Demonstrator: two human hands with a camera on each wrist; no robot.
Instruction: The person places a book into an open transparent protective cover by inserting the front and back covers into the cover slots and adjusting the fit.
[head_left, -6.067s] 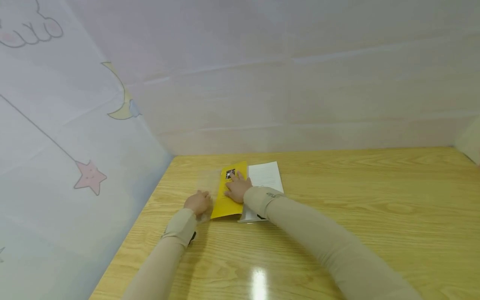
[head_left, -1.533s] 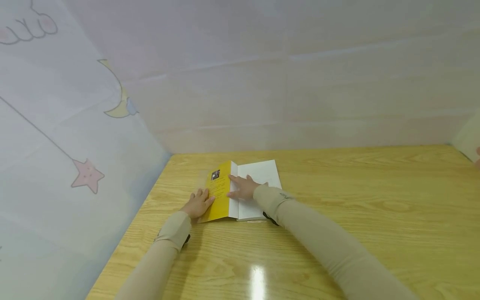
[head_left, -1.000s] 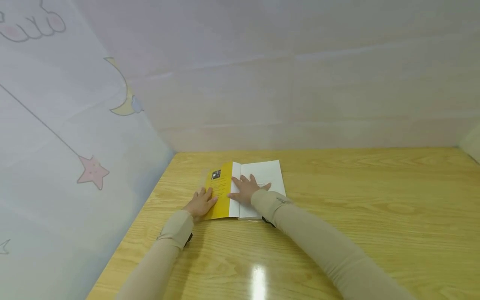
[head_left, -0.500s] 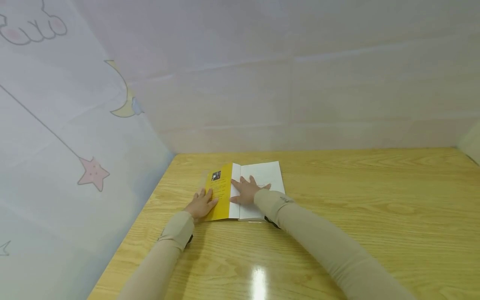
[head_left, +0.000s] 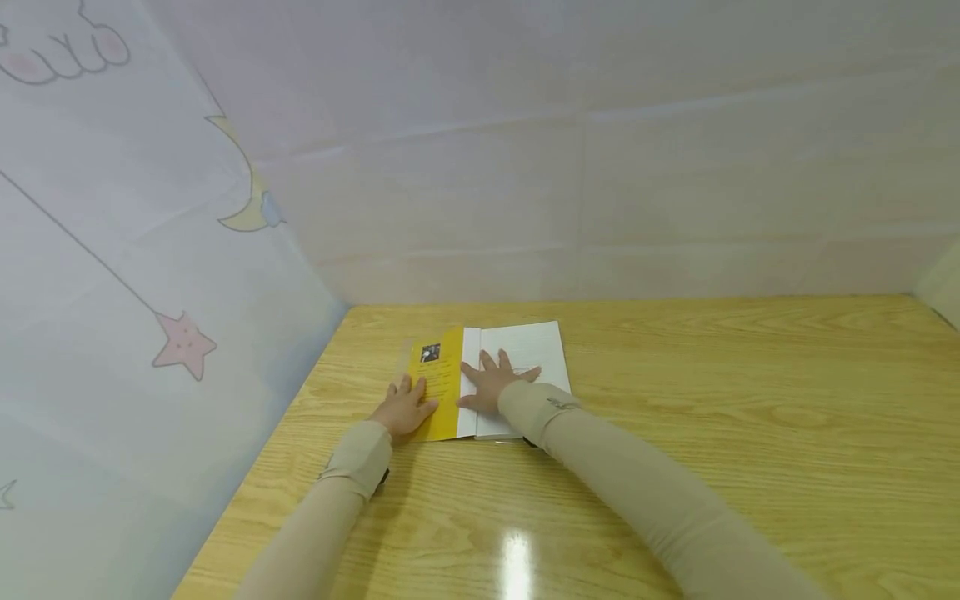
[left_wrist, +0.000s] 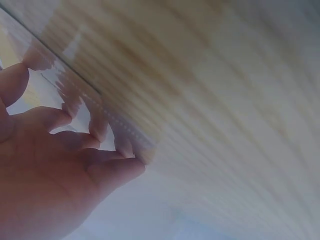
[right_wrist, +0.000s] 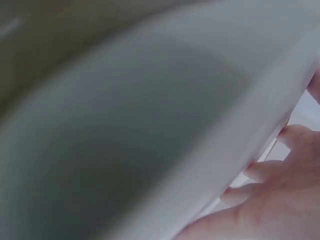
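Observation:
A book [head_left: 528, 343] lies open near the back of the table, white page on the right. To its left is a yellow cover flap [head_left: 447, 400] with a small photo and dark print, then a white strip [head_left: 469, 421] along the fold. Clear plastic film [left_wrist: 122, 122] sticks out past the yellow flap's left edge. My left hand [head_left: 401, 410] rests with spread fingers on the yellow flap and film; in the left wrist view its fingertips touch the shiny film. Fingers spread, my right hand [head_left: 491, 385] presses on the white strip and page.
The wooden table [head_left: 712, 392] extends far to the right and toward me. A pale wall [head_left: 570, 183] stands directly behind it. On the left, a wall [head_left: 247, 317] with a moon and star print runs along the table's edge.
Earlier the yellow flap leaned over nearer the page under my right hand; now it lies farther left, showing a white strip. My left hand has moved onto it. The last second shows little movement.

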